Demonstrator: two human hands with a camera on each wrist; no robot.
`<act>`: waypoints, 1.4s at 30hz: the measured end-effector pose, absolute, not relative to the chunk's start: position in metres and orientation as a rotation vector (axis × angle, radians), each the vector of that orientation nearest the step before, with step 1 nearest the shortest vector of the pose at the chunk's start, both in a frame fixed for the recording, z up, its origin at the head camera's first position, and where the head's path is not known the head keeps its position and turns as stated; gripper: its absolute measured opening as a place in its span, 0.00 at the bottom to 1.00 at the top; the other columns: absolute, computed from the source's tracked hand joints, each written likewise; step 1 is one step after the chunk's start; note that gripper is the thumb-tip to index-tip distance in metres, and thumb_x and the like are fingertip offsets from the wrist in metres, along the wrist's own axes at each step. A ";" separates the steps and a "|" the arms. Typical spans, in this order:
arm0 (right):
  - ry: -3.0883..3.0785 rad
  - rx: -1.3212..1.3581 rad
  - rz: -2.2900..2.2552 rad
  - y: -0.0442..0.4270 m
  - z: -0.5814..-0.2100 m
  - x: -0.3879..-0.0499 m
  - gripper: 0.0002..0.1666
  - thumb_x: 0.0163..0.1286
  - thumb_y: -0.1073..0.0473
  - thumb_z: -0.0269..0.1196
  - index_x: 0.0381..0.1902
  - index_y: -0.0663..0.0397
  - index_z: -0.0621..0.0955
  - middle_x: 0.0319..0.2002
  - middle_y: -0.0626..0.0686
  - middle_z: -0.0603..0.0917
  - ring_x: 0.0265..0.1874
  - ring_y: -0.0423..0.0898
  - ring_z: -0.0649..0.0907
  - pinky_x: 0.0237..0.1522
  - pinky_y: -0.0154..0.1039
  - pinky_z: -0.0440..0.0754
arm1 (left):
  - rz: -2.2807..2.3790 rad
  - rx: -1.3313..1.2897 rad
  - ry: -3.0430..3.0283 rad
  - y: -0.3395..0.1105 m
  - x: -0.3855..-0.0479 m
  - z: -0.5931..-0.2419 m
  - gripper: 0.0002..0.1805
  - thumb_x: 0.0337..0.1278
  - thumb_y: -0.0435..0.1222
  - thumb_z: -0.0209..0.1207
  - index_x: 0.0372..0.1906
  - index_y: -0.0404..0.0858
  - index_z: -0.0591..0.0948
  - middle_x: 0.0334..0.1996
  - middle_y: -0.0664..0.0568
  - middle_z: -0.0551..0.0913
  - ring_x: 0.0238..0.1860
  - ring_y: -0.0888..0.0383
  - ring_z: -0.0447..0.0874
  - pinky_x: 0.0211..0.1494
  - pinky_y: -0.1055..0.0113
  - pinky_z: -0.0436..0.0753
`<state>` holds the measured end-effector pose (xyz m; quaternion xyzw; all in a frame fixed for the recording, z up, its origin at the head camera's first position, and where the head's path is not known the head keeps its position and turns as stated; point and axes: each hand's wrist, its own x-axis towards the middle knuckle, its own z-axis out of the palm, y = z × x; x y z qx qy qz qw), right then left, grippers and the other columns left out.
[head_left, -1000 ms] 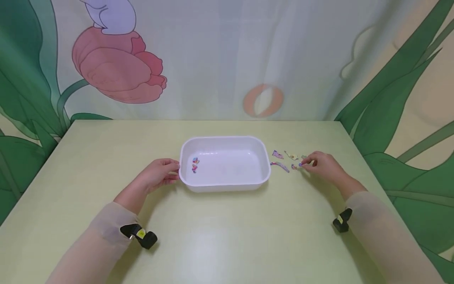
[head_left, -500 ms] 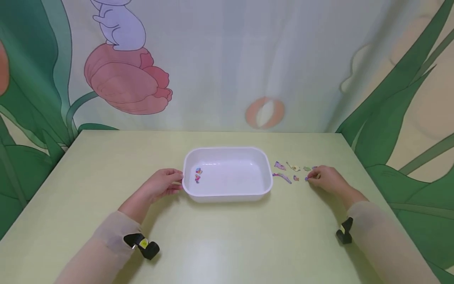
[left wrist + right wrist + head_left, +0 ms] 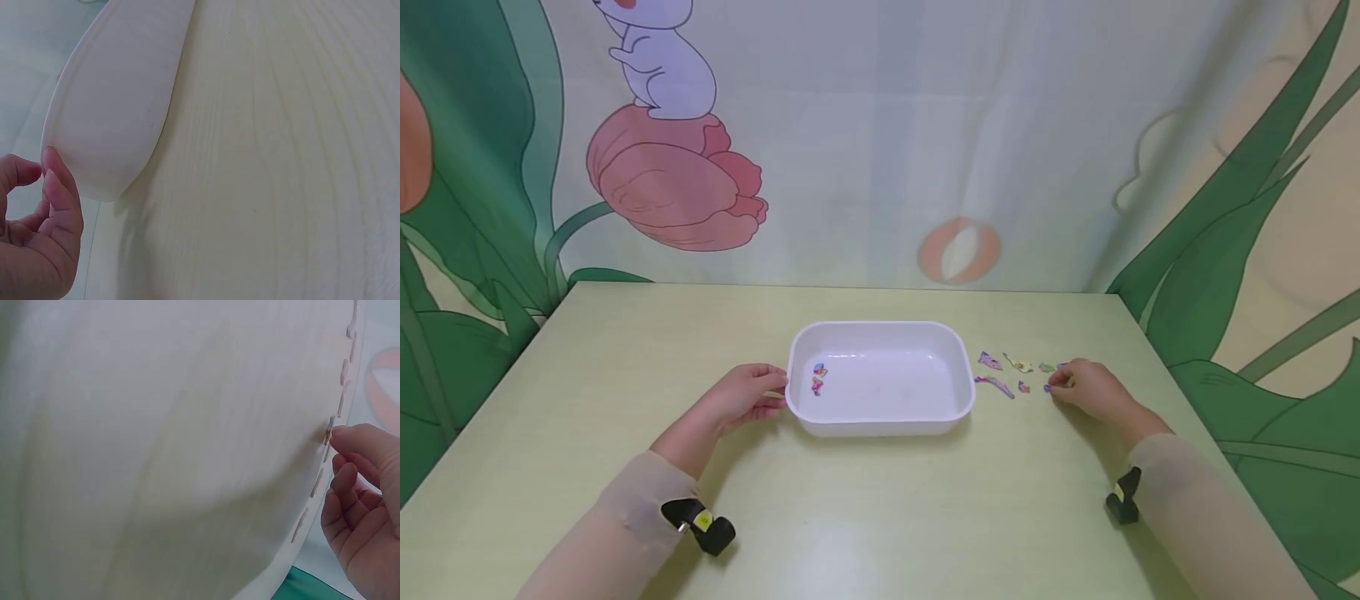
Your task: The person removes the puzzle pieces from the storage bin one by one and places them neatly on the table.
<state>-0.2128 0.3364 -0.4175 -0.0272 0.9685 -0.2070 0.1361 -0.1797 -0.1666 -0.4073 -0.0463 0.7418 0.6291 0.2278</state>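
Observation:
A white rectangular tray [image 3: 880, 427] stands mid-table in the head view. Two small colourful pieces, a pink one [image 3: 817, 387] and a multicoloured one [image 3: 821, 369], lie in its left end. My left hand [image 3: 748, 398] holds the tray's left rim between thumb and fingers, as the left wrist view shows too. To the right, my right hand [image 3: 1090, 388] pinches a tiny purple piece [image 3: 1047, 388] at the tabletop. The piece's exact kind is too small to tell. In the right wrist view, the right fingertips [image 3: 338, 432] meet a small piece low over the table.
Right of the tray lie a long purple strip [image 3: 996, 386], a purple piece [image 3: 990, 360], a yellowish one [image 3: 1018, 363], a green one [image 3: 1047, 367] and a small reddish one [image 3: 1024, 387]. A bluish piece is partly behind the right hand. A printed curtain [image 3: 850, 167] hangs behind the table.
The right hand has shifted slightly right, and the purple piece at its fingertips has moved away from the reddish one. The left hand keeps its place on the tray; the head view has tilted up.

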 end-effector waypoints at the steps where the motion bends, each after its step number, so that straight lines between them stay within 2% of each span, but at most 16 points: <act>1: 2.808 -0.071 -0.606 0.336 -0.417 -0.213 0.13 0.64 0.60 0.61 0.42 0.65 0.81 0.42 0.62 0.78 0.40 0.55 0.74 0.49 0.53 0.74 | 1.736 -0.129 2.042 -0.167 -0.180 -0.407 0.18 0.67 0.36 0.50 0.53 0.26 0.71 0.39 0.45 0.78 0.35 0.56 0.81 0.38 0.68 0.81; 7: 2.903 -0.136 -0.682 0.333 -0.413 -0.212 0.15 0.65 0.60 0.61 0.45 0.66 0.81 0.43 0.62 0.77 0.37 0.53 0.75 0.36 0.43 0.77 | 1.745 -0.105 2.030 -0.167 -0.178 -0.407 0.19 0.68 0.35 0.49 0.54 0.23 0.69 0.41 0.41 0.78 0.35 0.57 0.81 0.36 0.69 0.81; 12: 2.985 -0.236 -0.805 0.310 -0.399 -0.213 0.15 0.65 0.60 0.61 0.47 0.63 0.81 0.43 0.60 0.77 0.35 0.51 0.74 0.29 0.38 0.75 | 1.748 -0.112 2.042 -0.166 -0.178 -0.406 0.18 0.67 0.35 0.49 0.52 0.23 0.70 0.42 0.40 0.78 0.35 0.56 0.81 0.35 0.70 0.80; 18: 2.968 -0.320 -1.035 0.267 -0.385 -0.215 0.15 0.65 0.60 0.61 0.48 0.59 0.81 0.45 0.56 0.77 0.34 0.49 0.74 0.28 0.35 0.76 | 1.744 -0.122 2.035 -0.166 -0.180 -0.405 0.19 0.68 0.35 0.49 0.54 0.24 0.69 0.42 0.40 0.78 0.35 0.56 0.81 0.35 0.70 0.80; 23: 2.867 -0.401 -1.251 0.225 -0.377 -0.219 0.15 0.65 0.60 0.62 0.48 0.59 0.81 0.45 0.54 0.78 0.33 0.49 0.75 0.27 0.33 0.76 | 1.746 -0.120 2.039 -0.166 -0.181 -0.405 0.18 0.67 0.35 0.49 0.54 0.24 0.69 0.40 0.43 0.78 0.35 0.57 0.81 0.36 0.70 0.81; 26: 2.803 -0.460 -1.323 0.199 -0.374 -0.222 0.14 0.64 0.60 0.63 0.47 0.60 0.82 0.44 0.53 0.78 0.32 0.48 0.75 0.30 0.34 0.75 | 1.739 -0.120 2.046 -0.165 -0.180 -0.404 0.18 0.67 0.35 0.49 0.54 0.24 0.69 0.40 0.42 0.78 0.35 0.57 0.81 0.36 0.70 0.80; 32: 2.732 -0.584 -1.360 0.155 -0.374 -0.228 0.14 0.64 0.60 0.63 0.46 0.59 0.82 0.42 0.52 0.78 0.31 0.48 0.76 0.32 0.37 0.76 | 1.732 -0.117 2.051 -0.164 -0.181 -0.404 0.19 0.68 0.35 0.49 0.54 0.23 0.69 0.42 0.40 0.78 0.35 0.57 0.81 0.37 0.69 0.81; 42: 2.689 -0.620 -1.289 0.105 -0.387 -0.237 0.14 0.64 0.58 0.63 0.46 0.56 0.83 0.43 0.49 0.79 0.32 0.45 0.75 0.31 0.33 0.76 | 1.753 -0.110 2.040 -0.165 -0.181 -0.406 0.18 0.67 0.35 0.49 0.53 0.24 0.70 0.38 0.44 0.79 0.33 0.59 0.81 0.37 0.69 0.81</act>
